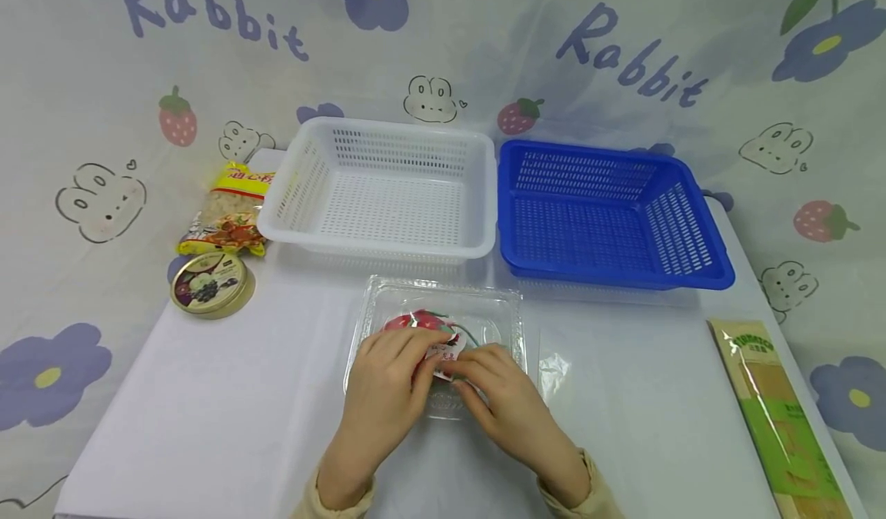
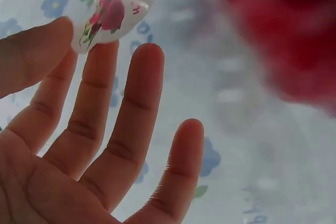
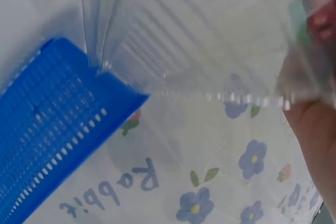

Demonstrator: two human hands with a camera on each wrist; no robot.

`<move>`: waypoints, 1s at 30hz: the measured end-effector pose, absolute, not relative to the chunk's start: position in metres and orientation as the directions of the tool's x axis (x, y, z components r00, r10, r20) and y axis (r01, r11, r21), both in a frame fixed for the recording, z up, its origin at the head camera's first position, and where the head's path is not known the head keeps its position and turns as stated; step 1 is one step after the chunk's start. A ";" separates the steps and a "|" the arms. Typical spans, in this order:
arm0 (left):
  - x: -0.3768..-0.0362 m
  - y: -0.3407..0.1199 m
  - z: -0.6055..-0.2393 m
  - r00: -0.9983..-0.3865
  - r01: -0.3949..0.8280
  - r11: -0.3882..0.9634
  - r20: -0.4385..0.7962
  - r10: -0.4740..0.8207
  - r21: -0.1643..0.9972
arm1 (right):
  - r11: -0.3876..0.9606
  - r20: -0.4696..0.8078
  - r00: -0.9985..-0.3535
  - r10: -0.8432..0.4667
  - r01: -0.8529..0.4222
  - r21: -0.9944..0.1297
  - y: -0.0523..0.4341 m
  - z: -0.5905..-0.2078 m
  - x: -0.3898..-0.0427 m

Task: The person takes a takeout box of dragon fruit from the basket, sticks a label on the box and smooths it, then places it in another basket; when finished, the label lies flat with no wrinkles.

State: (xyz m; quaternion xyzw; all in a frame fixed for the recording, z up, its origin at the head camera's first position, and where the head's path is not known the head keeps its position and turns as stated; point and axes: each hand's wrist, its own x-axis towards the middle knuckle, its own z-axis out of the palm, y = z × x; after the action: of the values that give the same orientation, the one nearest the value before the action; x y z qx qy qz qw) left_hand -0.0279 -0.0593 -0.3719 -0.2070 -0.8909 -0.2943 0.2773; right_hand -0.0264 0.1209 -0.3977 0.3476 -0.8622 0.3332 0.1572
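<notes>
A clear plastic clamshell box (image 1: 511, 304) lies on the white table, with a red strawberry-like item (image 1: 408, 321) inside. My left hand (image 1: 398, 365) rests on the box. Its thumb and forefinger pinch a small white label (image 1: 443, 352) printed with a strawberry. In the left wrist view the label (image 2: 107, 17) sits at the fingertips of that left hand (image 2: 105, 129), whose other fingers are straight. The red item (image 2: 283, 35) is a blur there. My right hand (image 1: 493, 378) grips the box beside the label. The right wrist view shows the box wall (image 3: 199, 40) and that right hand (image 3: 315, 129).
Behind the box stand a white basket (image 1: 388, 254) and a blue basket (image 1: 609, 277) (image 3: 47, 129), side by side. At the left lie a yellow snack packet (image 1: 228, 211) and a round tin (image 1: 209, 282). A long green packet (image 1: 782, 419) lies by the right edge.
</notes>
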 end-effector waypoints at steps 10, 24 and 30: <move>-0.025 -0.059 -0.386 -0.792 0.472 0.771 0.591 0.157 0.428 | 0.554 0.510 -0.720 -0.470 -0.691 -0.464 0.112 -0.407 -0.027; -0.019 -0.058 -0.397 -0.789 0.451 0.794 0.598 0.142 0.407 | 0.569 0.575 -0.712 -0.403 -0.687 -0.452 0.105 -0.415 -0.021; -0.020 -0.055 -0.406 -0.767 0.444 0.790 0.636 0.091 0.422 | 0.590 0.619 -0.681 -0.392 -0.702 -0.399 0.103 -0.419 -0.020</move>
State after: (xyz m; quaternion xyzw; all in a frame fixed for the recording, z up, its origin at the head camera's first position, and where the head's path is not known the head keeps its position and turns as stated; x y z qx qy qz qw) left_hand -0.0203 -0.0552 -0.4056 -0.1495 -0.8949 -0.2872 0.3071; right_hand -0.0201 0.1026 -0.4189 0.3185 -0.8585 0.3216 0.2410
